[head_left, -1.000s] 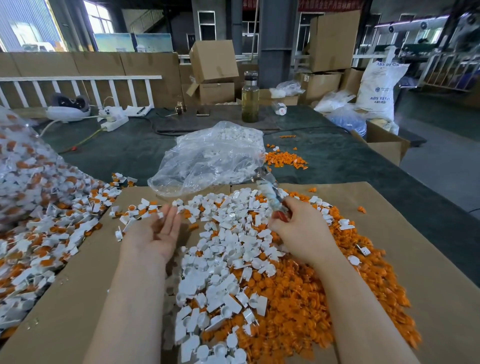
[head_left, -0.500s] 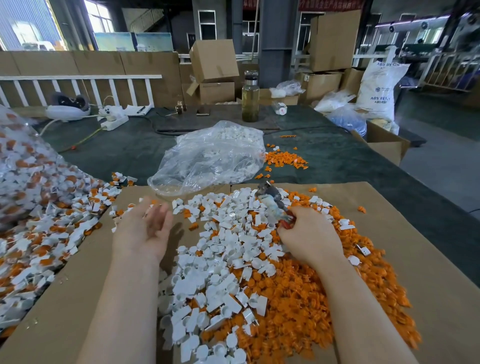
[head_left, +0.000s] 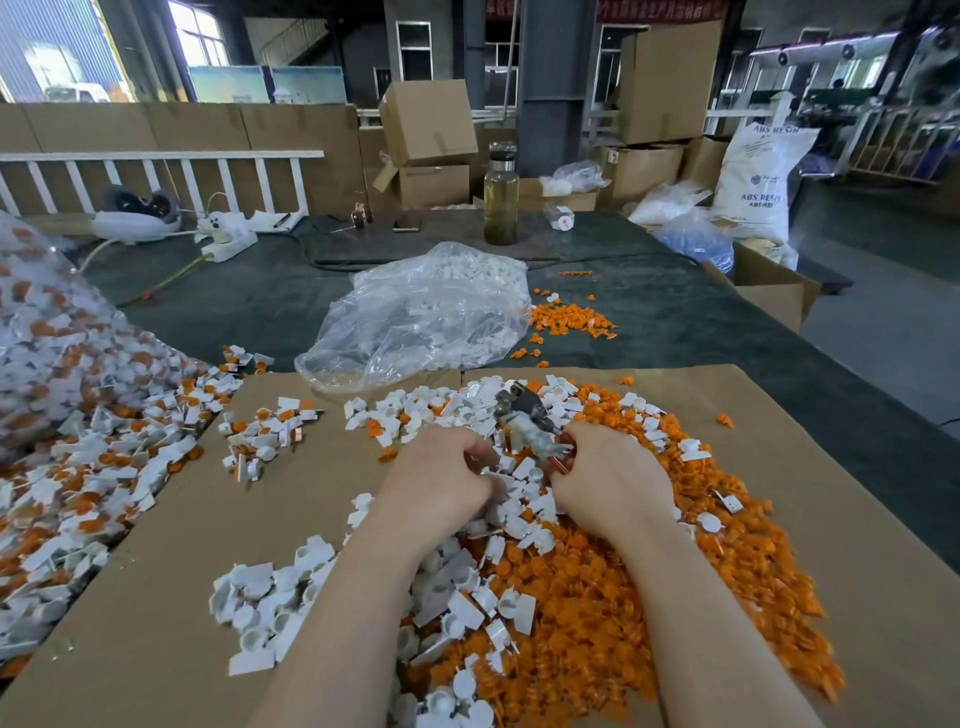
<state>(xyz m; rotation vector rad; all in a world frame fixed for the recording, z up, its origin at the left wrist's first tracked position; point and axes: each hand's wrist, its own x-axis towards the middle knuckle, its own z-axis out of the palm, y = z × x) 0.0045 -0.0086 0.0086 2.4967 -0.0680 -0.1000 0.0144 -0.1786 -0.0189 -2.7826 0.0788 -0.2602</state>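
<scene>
A heap of small white plastic parts (head_left: 498, 519) lies over a larger heap of orange plastic parts (head_left: 649, 597) on a cardboard sheet (head_left: 156, 597). My right hand (head_left: 608, 483) grips a small metal tool (head_left: 527, 421) with red handles, its tip pointing up and away from me. My left hand (head_left: 441, 478) sits on the white heap just left of the tool, fingers curled down among the white parts; whether it holds one is hidden.
A clear plastic bag (head_left: 426, 312) with white parts lies beyond the cardboard. A big bag of assembled white-and-orange parts (head_left: 67, 364) spills at the left. Loose orange parts (head_left: 566, 317), a glass bottle (head_left: 501, 197), a power strip (head_left: 228, 239) and cardboard boxes (head_left: 431, 135) stand farther back.
My left hand moved right from the cardboard's left side onto the white heap and curled its fingers. My right hand with the tool shifted slightly toward me.
</scene>
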